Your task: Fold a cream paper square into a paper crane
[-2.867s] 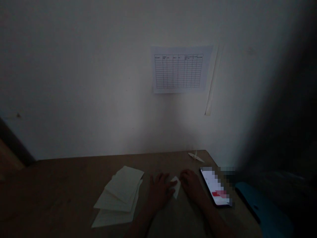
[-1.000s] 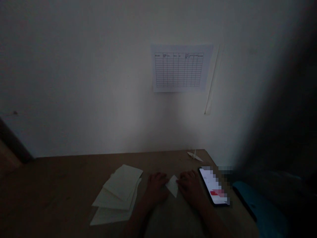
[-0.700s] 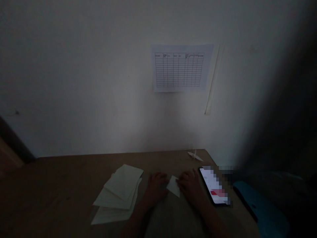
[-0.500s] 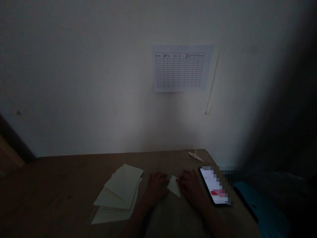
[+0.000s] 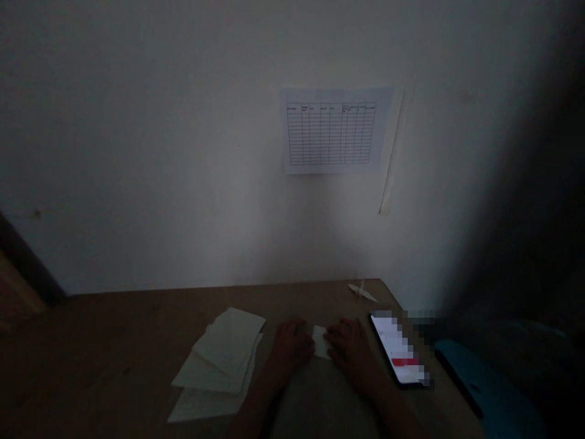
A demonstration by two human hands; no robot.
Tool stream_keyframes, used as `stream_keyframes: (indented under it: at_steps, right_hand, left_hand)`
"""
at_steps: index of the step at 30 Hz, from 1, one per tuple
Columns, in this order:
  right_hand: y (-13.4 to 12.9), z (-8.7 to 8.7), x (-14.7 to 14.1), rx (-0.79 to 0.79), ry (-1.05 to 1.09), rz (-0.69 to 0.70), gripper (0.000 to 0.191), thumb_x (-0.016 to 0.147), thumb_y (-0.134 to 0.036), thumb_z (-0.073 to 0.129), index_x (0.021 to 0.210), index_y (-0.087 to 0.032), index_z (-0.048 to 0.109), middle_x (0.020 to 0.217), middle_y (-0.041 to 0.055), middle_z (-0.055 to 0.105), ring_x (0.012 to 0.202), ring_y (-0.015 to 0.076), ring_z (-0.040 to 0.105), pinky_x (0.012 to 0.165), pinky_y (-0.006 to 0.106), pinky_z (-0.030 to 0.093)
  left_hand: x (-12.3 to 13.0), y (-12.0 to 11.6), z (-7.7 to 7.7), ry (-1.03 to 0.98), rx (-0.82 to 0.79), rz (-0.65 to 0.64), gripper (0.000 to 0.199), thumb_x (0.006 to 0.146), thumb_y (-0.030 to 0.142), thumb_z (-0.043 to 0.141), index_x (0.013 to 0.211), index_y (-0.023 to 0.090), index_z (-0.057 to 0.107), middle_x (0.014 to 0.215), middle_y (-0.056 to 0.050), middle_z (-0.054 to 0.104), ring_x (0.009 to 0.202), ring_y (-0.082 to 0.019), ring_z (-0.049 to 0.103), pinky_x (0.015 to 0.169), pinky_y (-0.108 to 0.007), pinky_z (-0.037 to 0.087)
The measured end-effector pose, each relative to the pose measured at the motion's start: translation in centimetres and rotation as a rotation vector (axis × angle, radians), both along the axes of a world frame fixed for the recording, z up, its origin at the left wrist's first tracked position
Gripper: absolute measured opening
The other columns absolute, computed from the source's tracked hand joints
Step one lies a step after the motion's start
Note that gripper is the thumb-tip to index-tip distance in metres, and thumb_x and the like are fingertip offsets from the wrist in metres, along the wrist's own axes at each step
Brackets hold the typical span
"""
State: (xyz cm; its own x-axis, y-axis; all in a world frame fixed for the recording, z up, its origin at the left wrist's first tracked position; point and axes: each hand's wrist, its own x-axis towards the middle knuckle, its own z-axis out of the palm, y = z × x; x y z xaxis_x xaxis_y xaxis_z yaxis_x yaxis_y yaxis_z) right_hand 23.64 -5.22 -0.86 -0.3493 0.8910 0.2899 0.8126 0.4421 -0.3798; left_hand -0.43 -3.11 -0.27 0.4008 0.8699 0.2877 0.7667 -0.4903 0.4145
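A small folded piece of white paper (image 5: 321, 342) lies on the brown table (image 5: 123, 341) between my two hands. My left hand (image 5: 292, 344) is curled at the paper's left side, its fingers closed on that edge. From the right, my right hand (image 5: 346, 342) grips the opposite edge with bent fingers. The hands partly cover the paper, and dim light hides the fingertips. Left of my left hand sits a loose stack of white paper sheets (image 5: 228, 347). Behind my right hand, near the table's back edge, is a folded paper crane (image 5: 362, 292).
A phone (image 5: 397, 350) with a lit, partly pixelated screen lies right of my right hand. Beyond the table's right edge is a blue object (image 5: 489, 390), perhaps a seat. A printed table sheet (image 5: 333, 131) hangs on the wall behind.
The small paper has turned and more of it is covered, showing a smaller shape between my hands. My left hand has come closer to it. The view has tilted up slightly.
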Motion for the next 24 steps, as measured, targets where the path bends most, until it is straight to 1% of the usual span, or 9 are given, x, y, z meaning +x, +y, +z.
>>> stream_keyframes:
  at_steps: [2,6,7,9,12,14,16,20,24]
  right_hand:
    - [0.14,0.04,0.02,-0.018,0.010,0.012,0.032,0.093,-0.029,0.060,0.123,-0.036,0.070,0.133,0.0005,0.068,0.138,0.0282,0.046,0.123,0.061,0.011]
    - [0.38,0.10,0.05,-0.042,0.040,0.031,0.025,0.092,-0.028,0.062,0.112,-0.035,0.075,0.125,0.0001,0.072,0.132,0.0264,0.051,0.124,0.061,0.007]
    - [0.38,0.11,0.06,-0.043,0.047,0.030,0.025,0.093,-0.027,0.061,0.111,-0.035,0.075,0.125,0.0002,0.072,0.132,0.0262,0.051,0.124,0.061,0.006]
    - [0.32,0.14,0.09,-0.049,0.062,0.027,0.025,0.092,-0.028,0.062,0.112,-0.035,0.075,0.125,0.0006,0.072,0.134,0.0263,0.050,0.124,0.061,0.004]
    - [0.11,0.28,0.12,-0.066,0.076,0.036,0.030,0.087,-0.037,0.070,0.116,-0.032,0.073,0.130,0.0029,0.070,0.138,0.0287,0.046,0.125,0.061,0.001]
    - [-0.02,0.41,0.12,-0.077,0.079,0.041,0.038,0.083,-0.044,0.075,0.118,-0.030,0.073,0.132,0.0050,0.069,0.140,0.0305,0.044,0.125,0.061,0.001]
    - [-0.09,0.50,0.11,-0.086,0.076,0.044,0.039,0.082,-0.046,0.076,0.118,-0.029,0.073,0.132,0.0058,0.068,0.141,0.0312,0.043,0.124,0.061,0.000]
    - [-0.03,0.39,0.09,-0.079,0.086,0.052,0.036,0.085,-0.045,0.074,0.117,-0.029,0.073,0.132,0.0054,0.069,0.141,0.0301,0.044,0.125,0.061,-0.002]
    - [0.16,0.07,0.02,-0.074,0.113,0.049,0.027,0.086,-0.042,0.075,0.109,-0.028,0.075,0.129,0.0044,0.071,0.139,0.0293,0.047,0.125,0.061,-0.001]
  left_hand:
    - [0.05,0.08,-0.06,0.007,0.005,-0.015,0.016,0.088,0.032,0.073,0.101,0.028,0.079,0.139,-0.008,0.062,0.130,-0.031,0.054,0.113,-0.053,0.042]
    - [0.05,0.16,0.13,0.041,-0.018,-0.032,0.043,0.072,0.040,0.088,0.113,0.032,0.077,0.138,-0.007,0.064,0.130,-0.033,0.054,0.114,-0.056,0.041]
    - [0.01,0.16,0.19,0.046,-0.026,-0.028,0.045,0.070,0.040,0.090,0.113,0.033,0.077,0.138,-0.007,0.063,0.131,-0.034,0.053,0.114,-0.056,0.040]
    - [-0.09,0.14,0.24,0.042,-0.035,-0.030,0.040,0.072,0.034,0.088,0.111,0.032,0.078,0.138,-0.007,0.064,0.132,-0.033,0.052,0.115,-0.054,0.039]
    - [-0.23,0.11,0.15,0.025,-0.029,-0.047,0.032,0.077,0.026,0.083,0.108,0.030,0.079,0.137,-0.007,0.064,0.133,-0.032,0.052,0.116,-0.051,0.038]
    - [-0.25,0.11,0.09,0.028,-0.029,-0.063,0.030,0.078,0.025,0.081,0.108,0.030,0.079,0.139,-0.007,0.063,0.134,-0.032,0.050,0.116,-0.052,0.037]
    - [-0.20,0.10,0.14,0.036,-0.028,-0.075,0.027,0.081,0.025,0.079,0.107,0.030,0.080,0.139,-0.006,0.063,0.135,-0.031,0.050,0.117,-0.053,0.037]
    - [0.11,0.00,0.48,0.046,0.003,-0.071,0.017,0.090,0.028,0.071,0.104,0.029,0.080,0.134,-0.006,0.066,0.129,-0.028,0.054,0.115,-0.050,0.040]
    - [0.51,-0.01,0.49,0.049,0.040,-0.056,0.016,0.093,0.024,0.066,0.103,0.025,0.078,0.129,-0.006,0.068,0.124,-0.025,0.057,0.113,-0.044,0.042]
